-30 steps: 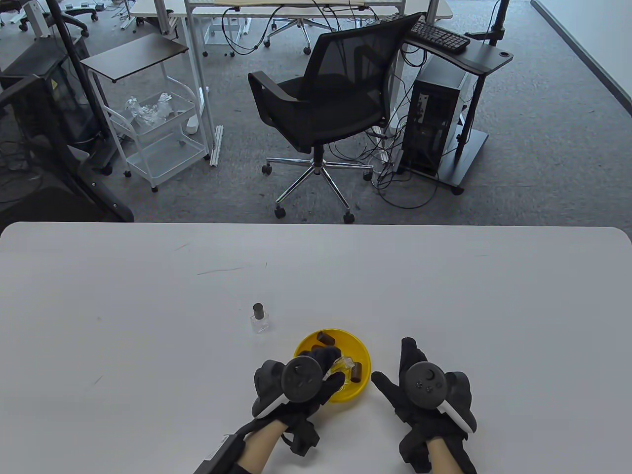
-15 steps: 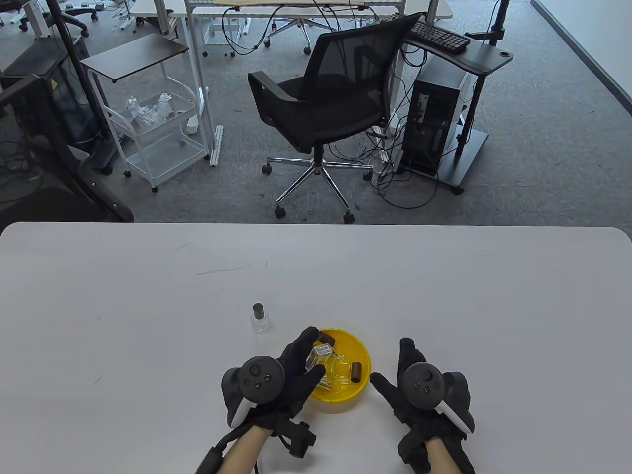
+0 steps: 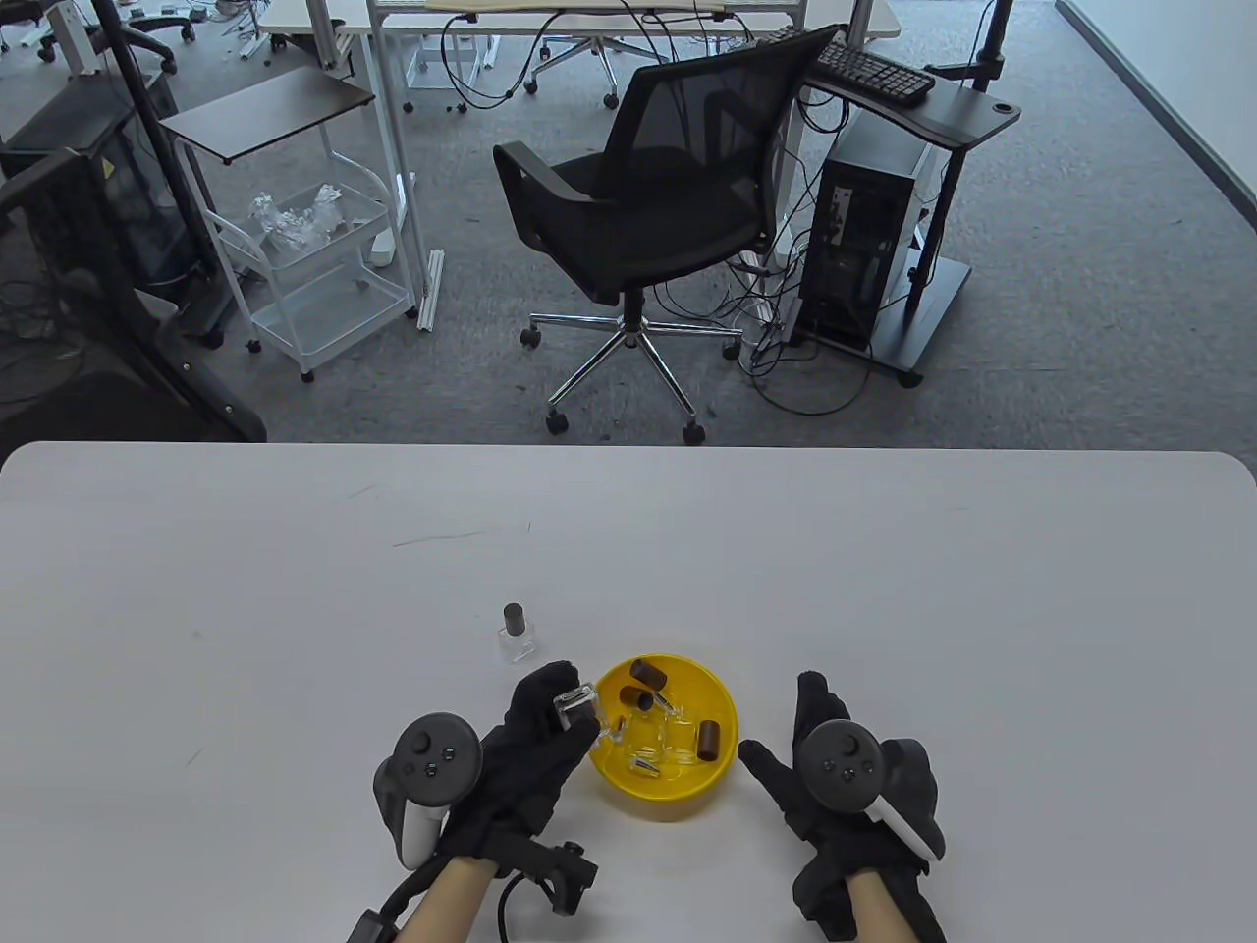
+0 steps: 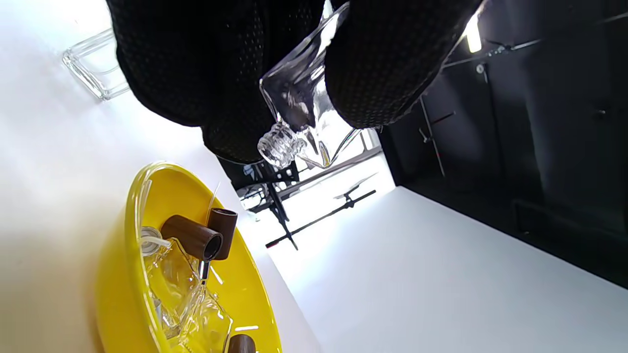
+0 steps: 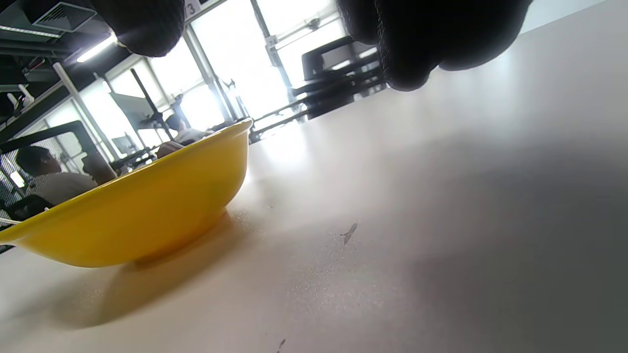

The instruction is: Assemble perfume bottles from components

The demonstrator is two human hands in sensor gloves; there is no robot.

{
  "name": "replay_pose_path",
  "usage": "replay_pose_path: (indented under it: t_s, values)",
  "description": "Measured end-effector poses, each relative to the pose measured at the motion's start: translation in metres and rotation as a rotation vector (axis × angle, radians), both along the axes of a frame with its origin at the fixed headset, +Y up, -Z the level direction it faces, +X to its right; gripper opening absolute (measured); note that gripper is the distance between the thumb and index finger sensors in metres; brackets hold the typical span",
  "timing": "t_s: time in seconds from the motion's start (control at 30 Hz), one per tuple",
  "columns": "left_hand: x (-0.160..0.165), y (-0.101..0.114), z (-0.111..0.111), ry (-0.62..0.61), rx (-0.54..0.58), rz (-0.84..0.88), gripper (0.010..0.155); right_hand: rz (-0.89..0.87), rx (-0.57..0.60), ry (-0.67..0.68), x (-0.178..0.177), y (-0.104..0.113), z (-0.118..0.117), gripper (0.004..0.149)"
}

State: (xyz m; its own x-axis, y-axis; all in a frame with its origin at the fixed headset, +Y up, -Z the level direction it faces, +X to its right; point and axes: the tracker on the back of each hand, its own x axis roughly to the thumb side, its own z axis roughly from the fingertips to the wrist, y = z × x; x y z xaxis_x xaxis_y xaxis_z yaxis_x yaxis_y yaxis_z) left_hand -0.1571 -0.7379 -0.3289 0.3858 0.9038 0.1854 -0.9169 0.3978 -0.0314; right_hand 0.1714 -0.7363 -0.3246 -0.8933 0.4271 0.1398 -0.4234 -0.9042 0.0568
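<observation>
Holding a clear glass bottle between the fingers of your left hand, you have it lifted just off the left rim of the yellow bowl, near the front edge of the tabletop. The left wrist view shows the bottle's threaded neck bare and tilted down toward the bowl. To do this step well, turn that neck upright and keep the grip on the flat sides, so a cap can go straight down onto the thread; glass in a mesh glove may slip, so hold it firmly. Your right hand lies flat on the tabletop just right of the bowl, fingers spread, gripping nothing, free to fetch a cap. Inside the bowl lie several brown caps, some with thin dip tubes, and more clear bottles on their sides. One finished bottle, capped, stands upright on the tabletop just behind your left hand.
</observation>
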Motion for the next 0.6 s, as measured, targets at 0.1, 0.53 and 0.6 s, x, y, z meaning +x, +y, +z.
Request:
replay_pose_path:
  t_s: [0.1,0.53,0.6]
  values:
    - [-0.003,0.0,0.0,0.016,-0.011,0.005,0.06,0.006,0.008,-0.001,0.0,0.002,0.0,0.088]
    - [-0.013,0.006,0.002,-0.001,-0.03,0.086,0.058,0.025,0.108,0.071,-0.023,0.02,0.007,0.086]
    - [-0.013,0.007,0.003,-0.008,-0.03,0.093,0.057,0.025,0.126,0.086,-0.028,0.024,0.008,0.085]
